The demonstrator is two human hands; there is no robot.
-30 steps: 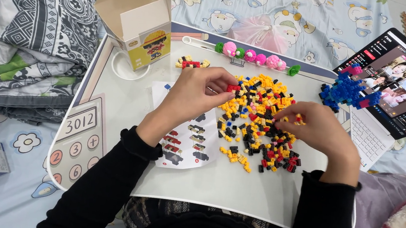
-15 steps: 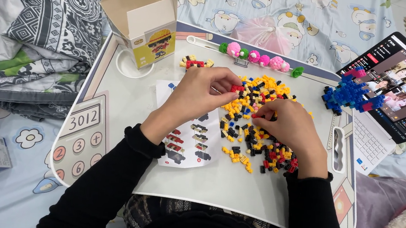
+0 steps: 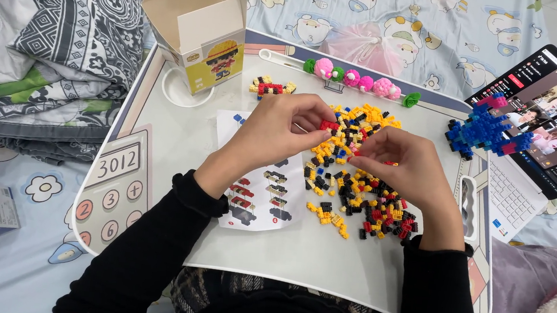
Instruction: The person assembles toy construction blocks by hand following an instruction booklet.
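Beside the open yellow-fronted box (image 3: 203,32), the left hand (image 3: 281,126) pinches a red brick (image 3: 329,125) (right hand's (image 3: 402,164) grip unclear).

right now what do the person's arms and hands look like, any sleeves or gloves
Both arms are in long black sleeves of a plain knit, with snug ribbed cuffs ending at the wrists. The left hand and right hand are bare: no gloves. No rings, watch or bracelets show from this view. The sleeves carry no markings or patterns.

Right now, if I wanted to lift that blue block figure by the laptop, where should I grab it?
Probably by the thick middle of the blue block figure, coming from above. Its thin spiky limbs stick out sideways and look likely to snap off, and the laptop crowds its right side.
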